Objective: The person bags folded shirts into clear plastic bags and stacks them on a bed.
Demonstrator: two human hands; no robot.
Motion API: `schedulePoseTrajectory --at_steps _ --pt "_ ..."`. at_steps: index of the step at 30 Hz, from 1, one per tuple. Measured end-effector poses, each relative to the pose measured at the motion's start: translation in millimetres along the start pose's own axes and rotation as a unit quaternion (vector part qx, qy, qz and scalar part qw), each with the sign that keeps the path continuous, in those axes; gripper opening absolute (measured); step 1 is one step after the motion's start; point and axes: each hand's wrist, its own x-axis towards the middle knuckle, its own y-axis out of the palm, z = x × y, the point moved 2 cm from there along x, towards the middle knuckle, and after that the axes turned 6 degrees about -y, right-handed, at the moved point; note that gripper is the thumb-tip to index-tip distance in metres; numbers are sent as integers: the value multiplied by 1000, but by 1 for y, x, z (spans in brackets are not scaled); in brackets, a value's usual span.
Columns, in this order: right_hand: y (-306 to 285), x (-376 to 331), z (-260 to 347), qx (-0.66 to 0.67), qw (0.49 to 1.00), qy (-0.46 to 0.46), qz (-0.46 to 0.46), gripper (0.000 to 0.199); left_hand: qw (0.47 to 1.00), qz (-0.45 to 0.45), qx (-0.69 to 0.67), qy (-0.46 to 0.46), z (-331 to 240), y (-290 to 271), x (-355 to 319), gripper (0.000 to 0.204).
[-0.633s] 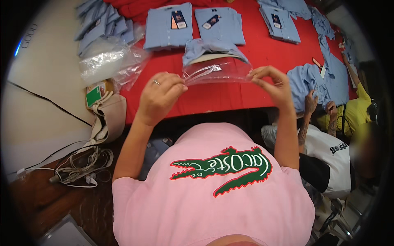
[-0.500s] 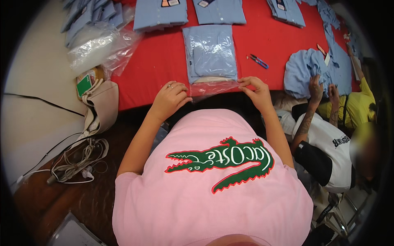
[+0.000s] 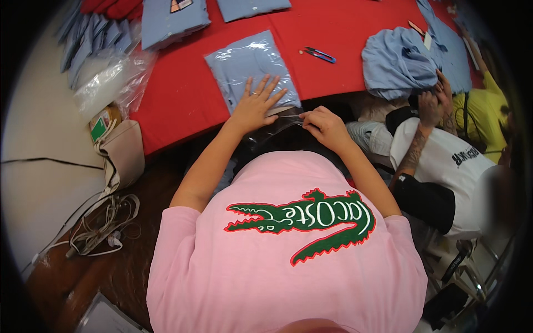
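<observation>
A folded light-blue shirt in a clear plastic bag (image 3: 239,62) lies slightly tilted at the near edge of the red-covered table. Across its lower part my left hand (image 3: 257,108) rests flat with the fingers spread. My right hand (image 3: 326,127) pinches the bag's loose flap at the lower right corner. That clear flap hangs past the table edge, in front of my pink shirt. A strip of pale card shows at the shirt's near end, inside the plastic.
Thread snips (image 3: 320,54) with blue handles lie right of the bag. More folded shirts (image 3: 175,25) stand farther back, and empty plastic bags (image 3: 114,83) lie at left. A beige handbag (image 3: 123,152) hangs by the table. At right, a co-worker handles a crumpled blue garment (image 3: 397,64).
My left hand has let go of the flap's left corner and come down flat on the bagged shirt. The right hand has moved inward with the flap. The bagged shirt has turned slightly.
</observation>
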Motion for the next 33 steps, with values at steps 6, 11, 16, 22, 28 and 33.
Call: schedulePoseTrajectory --at_steps 6,11,16,22,28,33 --pt "-3 -16 -22 -112 990 -82 -31 14 994 -72 77 5 42 13 48 87" --pt "-3 -6 -39 -153 983 -81 -60 17 997 -36 59 34 46 -8 81 86" --pt "5 -14 -43 -133 987 -2 -89 26 981 -135 17 -140 55 -28 86 85" --pt "34 23 -3 -161 979 -88 -90 33 970 -148 52 -183 54 9 87 78" --pt "86 40 -25 -239 958 -158 -30 8 968 -157 79 -180 63 20 85 76" --pt "97 41 -13 -236 956 -154 -75 10 980 -145 89 -105 73 6 104 71"
